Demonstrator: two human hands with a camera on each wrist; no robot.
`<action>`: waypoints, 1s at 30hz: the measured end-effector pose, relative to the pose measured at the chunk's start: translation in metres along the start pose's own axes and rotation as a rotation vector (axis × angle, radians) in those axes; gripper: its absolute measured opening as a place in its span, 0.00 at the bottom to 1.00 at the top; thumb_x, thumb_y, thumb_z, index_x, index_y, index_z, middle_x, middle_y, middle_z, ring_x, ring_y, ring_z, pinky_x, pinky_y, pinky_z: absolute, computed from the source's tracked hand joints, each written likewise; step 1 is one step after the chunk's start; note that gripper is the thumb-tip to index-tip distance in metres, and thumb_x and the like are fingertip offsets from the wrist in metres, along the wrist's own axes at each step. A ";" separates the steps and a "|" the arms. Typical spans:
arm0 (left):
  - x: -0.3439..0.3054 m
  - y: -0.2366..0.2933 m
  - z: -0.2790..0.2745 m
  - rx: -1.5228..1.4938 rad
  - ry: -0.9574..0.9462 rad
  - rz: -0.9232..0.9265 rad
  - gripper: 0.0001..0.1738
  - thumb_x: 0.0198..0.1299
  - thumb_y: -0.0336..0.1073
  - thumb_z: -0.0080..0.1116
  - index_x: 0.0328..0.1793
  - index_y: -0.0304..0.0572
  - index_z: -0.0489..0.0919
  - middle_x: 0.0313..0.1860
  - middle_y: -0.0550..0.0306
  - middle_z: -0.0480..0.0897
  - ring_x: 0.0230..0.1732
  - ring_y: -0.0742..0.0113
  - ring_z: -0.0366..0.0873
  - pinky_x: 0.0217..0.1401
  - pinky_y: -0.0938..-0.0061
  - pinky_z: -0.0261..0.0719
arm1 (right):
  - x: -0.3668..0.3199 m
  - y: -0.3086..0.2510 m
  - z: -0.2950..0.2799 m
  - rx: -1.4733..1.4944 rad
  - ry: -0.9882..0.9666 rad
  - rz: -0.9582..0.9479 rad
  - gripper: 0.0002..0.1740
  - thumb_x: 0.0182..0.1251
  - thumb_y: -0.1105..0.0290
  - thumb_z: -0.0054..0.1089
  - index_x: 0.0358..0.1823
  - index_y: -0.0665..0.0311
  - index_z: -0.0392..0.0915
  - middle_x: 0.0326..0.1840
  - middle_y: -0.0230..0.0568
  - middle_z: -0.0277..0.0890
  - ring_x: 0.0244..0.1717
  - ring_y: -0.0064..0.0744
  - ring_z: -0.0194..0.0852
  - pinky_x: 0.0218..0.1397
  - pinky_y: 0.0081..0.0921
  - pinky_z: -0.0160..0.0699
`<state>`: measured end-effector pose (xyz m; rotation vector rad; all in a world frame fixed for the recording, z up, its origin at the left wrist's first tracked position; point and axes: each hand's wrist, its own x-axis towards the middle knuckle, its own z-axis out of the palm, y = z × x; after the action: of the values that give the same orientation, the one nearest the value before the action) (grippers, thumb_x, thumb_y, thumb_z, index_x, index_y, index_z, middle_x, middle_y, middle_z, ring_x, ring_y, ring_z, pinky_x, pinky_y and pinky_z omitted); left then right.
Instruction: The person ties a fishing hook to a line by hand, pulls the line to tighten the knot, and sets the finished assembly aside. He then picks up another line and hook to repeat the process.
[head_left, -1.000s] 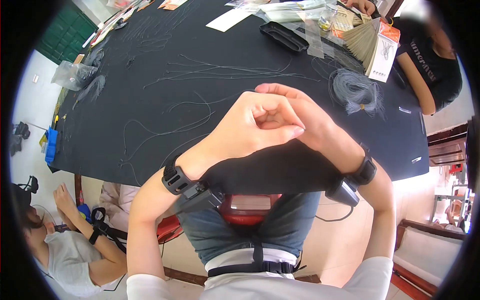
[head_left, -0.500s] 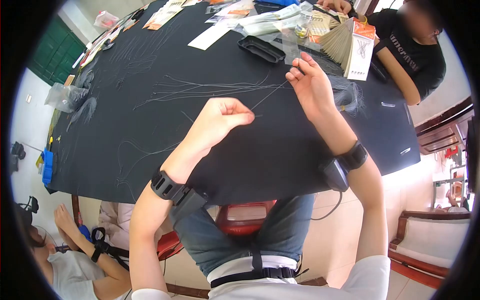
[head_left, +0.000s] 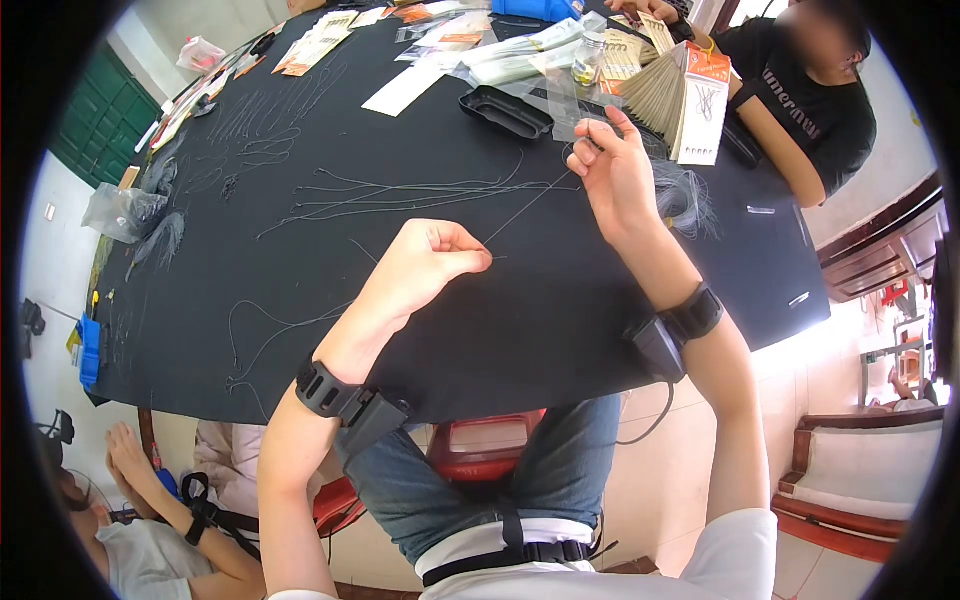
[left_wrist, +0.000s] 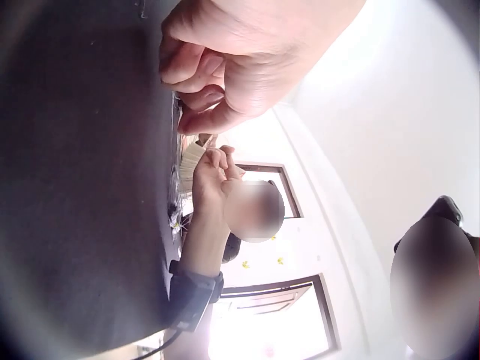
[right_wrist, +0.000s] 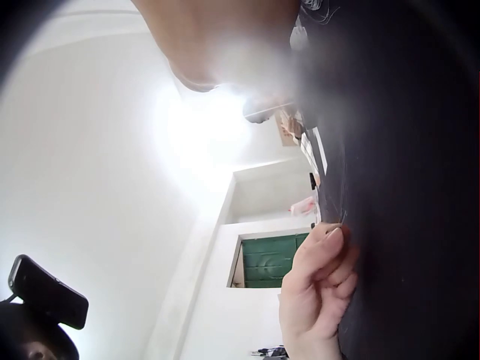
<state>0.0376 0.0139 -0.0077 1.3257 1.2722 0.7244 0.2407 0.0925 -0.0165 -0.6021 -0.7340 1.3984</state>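
A thin grey thread (head_left: 530, 205) runs taut between my two hands above the black table (head_left: 300, 320). My left hand (head_left: 484, 258) is curled into a fist and pinches the thread's near end between thumb and forefinger. Farther out, my right hand (head_left: 590, 142) is raised and pinches the far end with thumb and fingers. In the left wrist view my left hand (left_wrist: 196, 82) fills the top, with the right hand (left_wrist: 216, 161) beyond it. The right wrist view shows the left hand (right_wrist: 322, 289) low against the dark table.
Several loose threads (head_left: 400, 188) lie across the table's middle. A black tray (head_left: 505, 110), a fanned stack of cards (head_left: 665, 90) and a grey thread bundle (head_left: 690, 195) sit beyond my right hand. One person (head_left: 810, 100) sits at the far right, another (head_left: 150, 530) at lower left.
A second ago my hands were clasped together near the table's front edge. They have drawn apart, the right hand going up and away, and the thread is stretched between them.
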 end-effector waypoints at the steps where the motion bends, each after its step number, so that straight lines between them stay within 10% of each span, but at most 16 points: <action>1: 0.000 0.000 0.000 0.010 -0.003 -0.008 0.05 0.49 0.31 0.60 0.31 0.39 0.81 0.20 0.69 0.76 0.16 0.88 0.59 0.17 0.89 0.52 | 0.001 -0.001 0.000 0.001 0.009 -0.008 0.25 0.62 0.80 0.43 0.58 0.63 0.46 0.34 0.42 0.65 0.24 0.22 0.57 0.29 0.22 0.61; 23: 0.004 0.000 -0.012 0.167 0.005 -0.083 0.05 0.46 0.29 0.59 0.30 0.35 0.81 0.18 0.64 0.77 0.14 0.85 0.60 0.14 0.86 0.51 | 0.003 -0.013 0.000 -0.010 0.025 -0.086 0.23 0.61 0.78 0.45 0.55 0.62 0.49 0.31 0.40 0.67 0.21 0.20 0.54 0.24 0.19 0.57; 30: 0.009 -0.008 -0.014 0.117 0.190 0.237 0.04 0.50 0.29 0.60 0.32 0.35 0.81 0.21 0.67 0.77 0.22 0.85 0.67 0.26 0.88 0.61 | -0.008 -0.016 0.011 -0.181 -0.167 -0.062 0.22 0.62 0.75 0.46 0.56 0.63 0.50 0.30 0.37 0.67 0.19 0.15 0.51 0.20 0.14 0.51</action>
<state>0.0247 0.0245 -0.0144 1.5496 1.3375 0.9722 0.2431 0.0822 0.0019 -0.6022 -1.0128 1.3450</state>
